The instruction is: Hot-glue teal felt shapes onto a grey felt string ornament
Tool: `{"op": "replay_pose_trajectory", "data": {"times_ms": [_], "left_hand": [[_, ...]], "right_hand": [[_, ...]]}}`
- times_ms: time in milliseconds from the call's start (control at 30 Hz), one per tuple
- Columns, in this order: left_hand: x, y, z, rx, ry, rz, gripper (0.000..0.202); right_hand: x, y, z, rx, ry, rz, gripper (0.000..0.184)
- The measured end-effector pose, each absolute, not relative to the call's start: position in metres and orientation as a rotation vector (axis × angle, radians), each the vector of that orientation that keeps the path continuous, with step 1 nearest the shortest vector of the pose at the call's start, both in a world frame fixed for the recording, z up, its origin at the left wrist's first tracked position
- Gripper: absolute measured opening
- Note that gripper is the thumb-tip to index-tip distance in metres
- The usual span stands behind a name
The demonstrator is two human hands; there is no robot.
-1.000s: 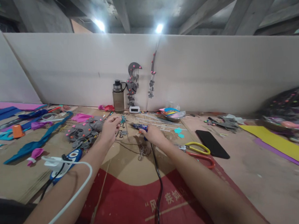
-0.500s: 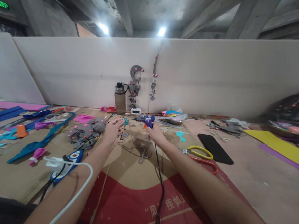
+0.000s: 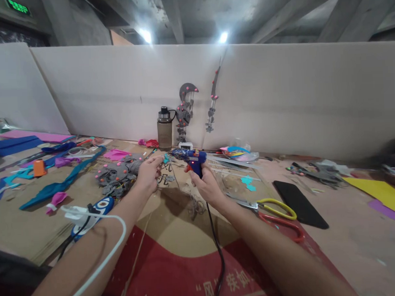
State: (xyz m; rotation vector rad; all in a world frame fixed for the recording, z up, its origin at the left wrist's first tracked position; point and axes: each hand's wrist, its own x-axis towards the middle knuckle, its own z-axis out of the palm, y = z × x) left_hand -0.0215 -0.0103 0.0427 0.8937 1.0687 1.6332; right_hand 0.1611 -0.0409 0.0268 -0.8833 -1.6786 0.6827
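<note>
My right hand is wrapped round the handle of a blue glue gun and holds it above the table, nozzle pointing left. A black cord runs from the gun down toward me. My left hand is closed in a pinch on a small teal craft piece, held right at the gun's nozzle. Beneath both hands lies brown cardboard with a red printed area.
A grey pile of felt pieces with pink dots lies left of my hands. Yellow and red scissors and a black phone lie to the right. A water bottle and small clock stand by the white wall. A white cable crosses my left arm.
My right hand lifted the glue gun off the table and brought it up toward me. My left hand drew back a little with the teal piece, meeting the nozzle.
</note>
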Motion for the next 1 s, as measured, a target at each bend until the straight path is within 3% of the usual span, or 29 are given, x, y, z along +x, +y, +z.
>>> {"op": "replay_pose_trajectory", "data": {"times_ms": [267,1000], "left_hand": [[-0.0195,-0.0125,0.0425,0.939,1.039,1.621,0.028],[-0.0175,-0.0136,0.0423,0.995,1.055,1.665,0.024]], "right_hand": [[0.1644,-0.0449,0.0336,-0.977,-1.83,0.486,0.023],[0.1602,-0.0475,0.0321,-0.995,-1.864,0.45,0.037]]}}
